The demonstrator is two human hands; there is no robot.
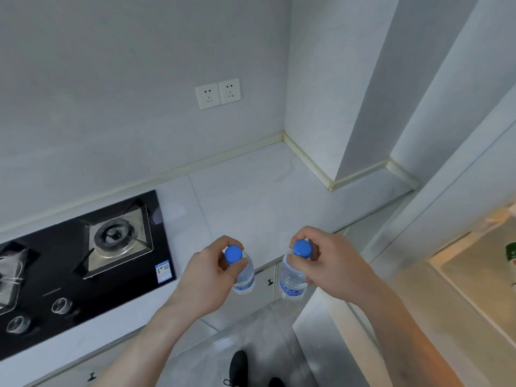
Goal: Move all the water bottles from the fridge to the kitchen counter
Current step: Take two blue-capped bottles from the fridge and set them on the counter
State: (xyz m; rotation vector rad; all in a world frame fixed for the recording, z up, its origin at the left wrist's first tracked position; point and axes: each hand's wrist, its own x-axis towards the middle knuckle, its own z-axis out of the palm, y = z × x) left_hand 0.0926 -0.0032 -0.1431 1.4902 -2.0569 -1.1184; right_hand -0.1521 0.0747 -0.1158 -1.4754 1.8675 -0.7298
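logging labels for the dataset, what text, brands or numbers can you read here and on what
Nothing can be read as text.
Sticker on the stove: colour chart and print, too small.
Left bottle label: blue and white, blurred.
Right bottle label: blue print, blurred.
Green bottle label in the fridge: cut off, unreadable.

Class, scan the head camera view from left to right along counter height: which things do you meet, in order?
Black glass gas hob → left hand gripping a clear plastic water bottle with a blue cap → right hand gripping a second blue-capped clear bottle → open fridge's lit interior.
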